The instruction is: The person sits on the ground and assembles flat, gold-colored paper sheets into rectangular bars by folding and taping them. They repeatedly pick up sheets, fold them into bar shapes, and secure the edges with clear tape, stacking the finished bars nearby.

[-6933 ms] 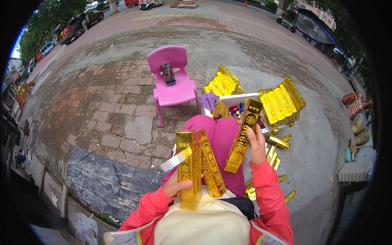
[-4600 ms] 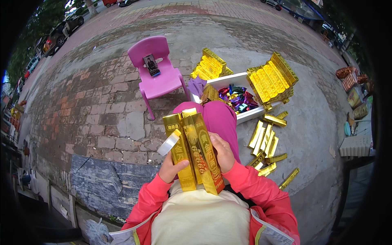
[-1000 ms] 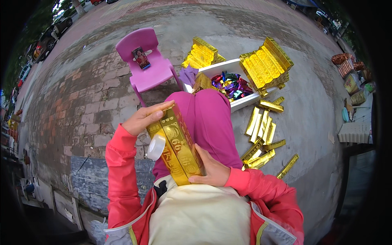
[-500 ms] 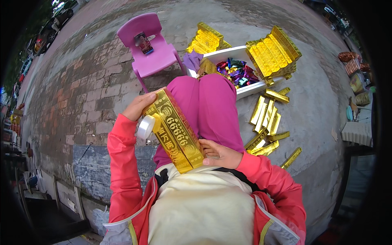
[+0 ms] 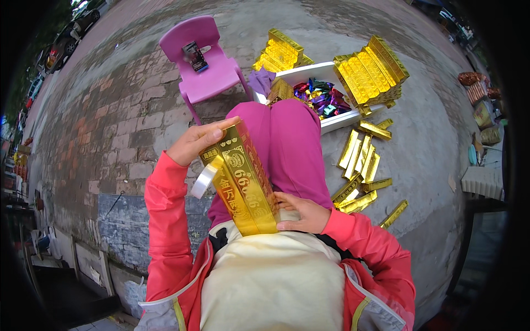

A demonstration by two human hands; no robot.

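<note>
A long gold foil box point(image 5: 243, 190) with embossed markings lies slantwise across my lap, its far end to the left. Fingers of my left hand point(image 5: 190, 143) are laid over that far end, closed on it. My right hand point(image 5: 305, 214) grips the near right edge, thumb on top and fingers bent against the side. From the box's left side hangs a white roll of tape point(image 5: 205, 181), joined to it by a short strip. The tape touches neither hand.
Ahead, a white tub point(image 5: 343, 121) holds shiny coloured foil pieces point(image 5: 321, 98). Gold stacks point(image 5: 369, 73) stand beside it, and loose gold bars point(image 5: 359, 157) lie on the ground at right. A pink chair point(image 5: 207, 77) with a small dark packet point(image 5: 194, 57) stands ahead left.
The box has rolled slightly rightward, showing more of its left side. My left hand has slid further over the far end. The tape roll has shifted slightly right and turned.
</note>
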